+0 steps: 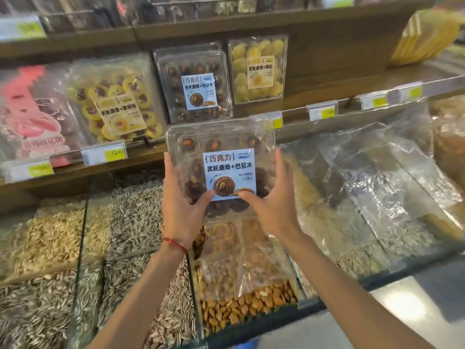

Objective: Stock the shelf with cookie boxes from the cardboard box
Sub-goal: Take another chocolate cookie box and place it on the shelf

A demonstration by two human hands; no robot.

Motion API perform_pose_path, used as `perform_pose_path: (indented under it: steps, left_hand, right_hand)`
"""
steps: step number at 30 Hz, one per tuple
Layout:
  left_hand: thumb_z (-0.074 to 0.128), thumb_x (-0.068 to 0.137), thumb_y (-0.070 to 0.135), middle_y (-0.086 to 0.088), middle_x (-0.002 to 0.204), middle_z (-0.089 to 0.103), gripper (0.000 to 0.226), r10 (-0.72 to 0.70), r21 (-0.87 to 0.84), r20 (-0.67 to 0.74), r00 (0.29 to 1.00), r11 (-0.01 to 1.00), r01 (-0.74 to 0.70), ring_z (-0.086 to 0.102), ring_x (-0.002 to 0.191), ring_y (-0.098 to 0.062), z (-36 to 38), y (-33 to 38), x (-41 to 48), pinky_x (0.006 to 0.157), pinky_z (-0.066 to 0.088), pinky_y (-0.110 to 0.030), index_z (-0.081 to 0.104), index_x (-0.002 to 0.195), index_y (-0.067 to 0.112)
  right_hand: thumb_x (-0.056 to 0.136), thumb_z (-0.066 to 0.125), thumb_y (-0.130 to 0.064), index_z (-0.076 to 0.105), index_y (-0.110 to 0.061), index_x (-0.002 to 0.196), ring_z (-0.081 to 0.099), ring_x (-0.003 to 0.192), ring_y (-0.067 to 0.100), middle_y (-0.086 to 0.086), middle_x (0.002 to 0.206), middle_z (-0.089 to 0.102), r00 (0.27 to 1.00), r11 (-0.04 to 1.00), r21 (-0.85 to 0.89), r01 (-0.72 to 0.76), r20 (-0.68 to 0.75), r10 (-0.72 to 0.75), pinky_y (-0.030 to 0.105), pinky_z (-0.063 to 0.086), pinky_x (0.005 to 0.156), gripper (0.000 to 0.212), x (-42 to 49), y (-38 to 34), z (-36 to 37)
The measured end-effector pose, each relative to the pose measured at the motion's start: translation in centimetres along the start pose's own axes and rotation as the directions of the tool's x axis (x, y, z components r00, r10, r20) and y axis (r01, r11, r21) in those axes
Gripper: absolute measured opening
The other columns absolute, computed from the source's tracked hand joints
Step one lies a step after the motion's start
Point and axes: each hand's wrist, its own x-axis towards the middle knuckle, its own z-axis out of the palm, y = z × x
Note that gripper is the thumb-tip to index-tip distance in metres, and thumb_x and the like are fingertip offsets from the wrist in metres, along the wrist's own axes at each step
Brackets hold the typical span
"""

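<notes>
I hold a clear plastic box of chocolate cookies (221,144) with a blue-and-white label in both hands, upright, just below and in front of the wooden shelf (327,79). My left hand (180,202) grips its left edge and my right hand (273,200) its right edge, thumbs on the front. On the shelf directly above stands a matching chocolate cookie box (193,81), with a yellow cookie box (258,68) to its right and a jam cookie box (115,96) to its left. The cardboard box is out of view.
A pink-labelled box (32,114) stands at the shelf's far left. Price tags (322,110) line the shelf edge. Below are open bins of sunflower seeds (136,212), almonds (241,306) and plastic-covered bins (372,187). Yellow packets (425,34) are stacked at top right.
</notes>
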Motion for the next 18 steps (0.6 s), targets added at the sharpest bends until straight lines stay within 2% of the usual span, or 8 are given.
perform_pose_path:
  steps: [2, 5, 8, 9, 11, 12, 15, 18]
  left_hand:
    - [0.082, 0.078, 0.014, 0.001, 0.158, 0.033, 0.116, 0.026, -0.004, -0.015, 1.0, 1.0, -0.026, 0.035, 0.144, -0.014, 0.9, -0.2, 4.0, 0.113, 0.04, -0.046, 0.0, 0.157, 0.036]
    - [0.083, 0.078, 0.016, -0.001, 0.158, 0.032, 0.116, 0.041, 0.02, -0.066, 0.997, 0.999, -0.04, 0.036, 0.144, -0.017, 2.0, -0.6, 9.3, 0.112, 0.041, -0.049, 0.0, 0.156, 0.04]
    - [0.082, 0.078, 0.015, 0.003, 0.156, 0.032, 0.117, 0.087, 0.038, -0.098, 0.991, 0.996, -0.084, 0.036, 0.143, -0.019, 2.9, -0.4, 14.1, 0.113, 0.038, -0.051, -0.002, 0.156, 0.04]
    - [0.082, 0.078, 0.013, 0.007, 0.152, 0.032, 0.117, 0.096, 0.05, -0.112, 0.989, 0.995, -0.09, 0.037, 0.142, -0.018, 3.2, -0.2, 15.6, 0.115, 0.036, -0.049, -0.002, 0.157, 0.038]
    - [0.081, 0.078, 0.01, 0.011, 0.143, 0.029, 0.117, 0.1, 0.067, -0.145, 0.984, 0.994, -0.091, 0.037, 0.139, -0.015, 3.8, 0.3, 18.3, 0.116, 0.033, -0.042, -0.001, 0.157, 0.035]
    - [0.081, 0.078, 0.01, 0.01, 0.142, 0.028, 0.117, 0.104, 0.075, -0.16, 0.982, 0.993, -0.093, 0.037, 0.138, -0.015, 4.1, 0.6, 19.5, 0.115, 0.033, -0.039, -0.001, 0.157, 0.035]
    - [0.081, 0.079, 0.01, 0.005, 0.148, 0.027, 0.117, 0.121, 0.089, -0.204, 0.972, 0.991, -0.105, 0.037, 0.139, -0.016, 4.6, 0.6, 22.8, 0.115, 0.035, -0.039, -0.002, 0.157, 0.036]
    - [0.08, 0.079, 0.011, 0.001, 0.15, 0.027, 0.117, 0.132, 0.12, -0.258, 0.957, 0.987, -0.104, 0.039, 0.139, -0.018, 4.9, 0.5, 25.4, 0.113, 0.037, -0.035, -0.003, 0.157, 0.034]
  right_hand:
    - [0.077, 0.088, -0.022, 0.012, -0.025, 0.162, 0.028, 0.141, 0.003, -0.02, 0.141, 0.027, 1.0, 1.0, -0.002, 0.004, -0.012, -0.004, 0.027, 0.029, 0.116, 0.114, 3.9, 0.1, 1.2]
    - [0.077, 0.088, -0.019, 0.012, -0.023, 0.162, 0.025, 0.139, -0.001, -0.015, 0.145, 0.029, 0.999, 1.0, -0.011, 0.023, -0.031, -0.023, 0.007, 0.02, 0.109, 0.115, 9.1, 0.0, 3.0]
    - [0.077, 0.089, -0.018, 0.012, -0.023, 0.162, 0.028, 0.145, 0.009, -0.007, 0.152, 0.03, 0.997, 0.999, -0.025, 0.039, -0.072, -0.04, 0.015, 0.024, 0.11, 0.115, 14.0, -0.5, 4.6]
    - [0.078, 0.088, -0.016, 0.012, -0.023, 0.162, 0.028, 0.146, 0.011, -0.006, 0.152, 0.03, 0.995, 0.999, -0.02, 0.047, -0.083, -0.048, 0.014, 0.027, 0.109, 0.114, 15.5, -0.6, 5.1]
    - [0.079, 0.087, -0.012, 0.011, -0.022, 0.162, 0.028, 0.146, 0.011, -0.003, 0.153, 0.03, 0.992, 0.997, -0.018, 0.072, -0.101, -0.073, -0.001, 0.027, 0.1, 0.113, 18.5, -0.7, 6.0]
    - [0.079, 0.086, -0.011, 0.011, -0.021, 0.162, 0.028, 0.146, 0.011, -0.002, 0.153, 0.03, 0.99, 0.996, -0.019, 0.083, -0.11, -0.085, -0.004, 0.026, 0.098, 0.113, 19.9, -0.7, 6.5]
    - [0.079, 0.086, -0.008, 0.011, -0.019, 0.162, 0.028, 0.148, 0.012, 0.0, 0.153, 0.031, 0.986, 0.993, -0.005, 0.119, -0.121, -0.118, 0.011, 0.026, 0.113, 0.113, 23.6, -0.9, 7.7]
    - [0.079, 0.085, -0.006, 0.011, -0.018, 0.162, 0.024, 0.148, 0.007, -0.001, 0.155, 0.03, 0.982, 0.99, 0.001, 0.144, -0.12, -0.142, -0.004, 0.016, 0.106, 0.111, 26.3, -1.2, 8.8]
